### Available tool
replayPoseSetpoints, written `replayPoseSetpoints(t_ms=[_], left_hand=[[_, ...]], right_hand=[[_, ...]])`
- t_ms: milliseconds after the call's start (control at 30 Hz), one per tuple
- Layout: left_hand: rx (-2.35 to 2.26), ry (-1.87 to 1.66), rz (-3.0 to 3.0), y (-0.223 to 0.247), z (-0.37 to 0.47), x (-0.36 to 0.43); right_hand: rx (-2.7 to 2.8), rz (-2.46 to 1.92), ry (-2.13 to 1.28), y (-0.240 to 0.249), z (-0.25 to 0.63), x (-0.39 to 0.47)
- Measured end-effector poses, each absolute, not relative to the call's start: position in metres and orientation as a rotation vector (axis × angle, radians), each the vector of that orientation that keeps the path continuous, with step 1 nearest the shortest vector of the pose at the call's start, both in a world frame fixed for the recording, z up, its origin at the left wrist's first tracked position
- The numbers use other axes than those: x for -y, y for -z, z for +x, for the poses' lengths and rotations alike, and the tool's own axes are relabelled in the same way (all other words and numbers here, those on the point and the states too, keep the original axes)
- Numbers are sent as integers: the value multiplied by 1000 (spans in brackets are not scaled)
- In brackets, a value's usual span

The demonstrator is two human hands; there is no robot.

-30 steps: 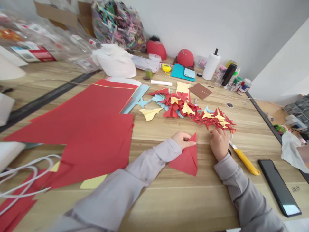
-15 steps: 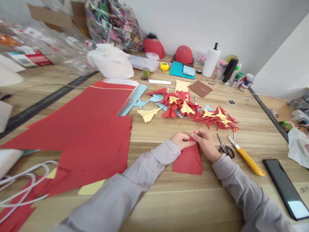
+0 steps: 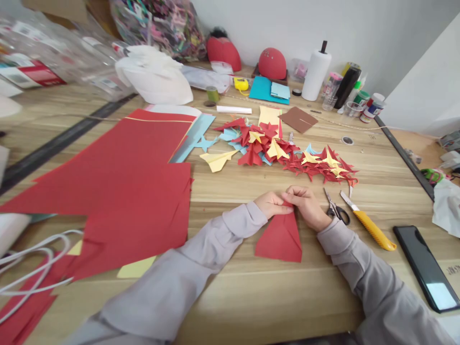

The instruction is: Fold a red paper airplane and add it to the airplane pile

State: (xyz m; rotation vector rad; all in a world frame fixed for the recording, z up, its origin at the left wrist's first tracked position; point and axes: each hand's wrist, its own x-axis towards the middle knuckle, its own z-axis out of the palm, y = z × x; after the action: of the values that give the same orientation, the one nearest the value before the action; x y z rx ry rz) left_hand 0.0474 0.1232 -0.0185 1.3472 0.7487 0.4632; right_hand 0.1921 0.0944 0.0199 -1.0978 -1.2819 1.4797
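Observation:
A folded sheet of red paper [image 3: 280,239], narrow at the far end and wide at the near end, lies on the wooden table. My left hand [image 3: 271,204] grips its narrow tip from the left, fingers pressed together. From the right, my right hand [image 3: 305,206] pinches the same tip, thumb against the fingers. Both hands almost touch there and hide the fold between them. Beyond them lies a heap of small folded paper pieces [image 3: 264,143], red, yellow and blue. To the right of my right hand rest black scissors [image 3: 337,211] and a yellow utility knife [image 3: 373,231].
Large red sheets [image 3: 132,191] cover the left side, with a white cable [image 3: 43,263] in front. A phone [image 3: 426,266] lies at the right. Along the back stand a white bottle [image 3: 316,74], a red dome [image 3: 272,63] and a yellow tape measure [image 3: 240,84].
The camera view has shifted slightly, so the background sits higher. Both hands keep hold of the paper's tip, with the fingers drawn a little closer together.

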Motion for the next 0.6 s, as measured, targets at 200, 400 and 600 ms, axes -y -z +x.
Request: replayPoseSetpoints(t_ms=[200,400,600], left_hand=[[-743,-365,1227,13,44,-122],[-838,-490,1308,-2,41,-117],[-860,-603,1207,-15,44,-113]], right_hand=[[1253,-1097,-1445,-18,190,-94],[1287,-1113,-1410,-18,192,-94],[1315,-1130,-1413,-17,193,-92]])
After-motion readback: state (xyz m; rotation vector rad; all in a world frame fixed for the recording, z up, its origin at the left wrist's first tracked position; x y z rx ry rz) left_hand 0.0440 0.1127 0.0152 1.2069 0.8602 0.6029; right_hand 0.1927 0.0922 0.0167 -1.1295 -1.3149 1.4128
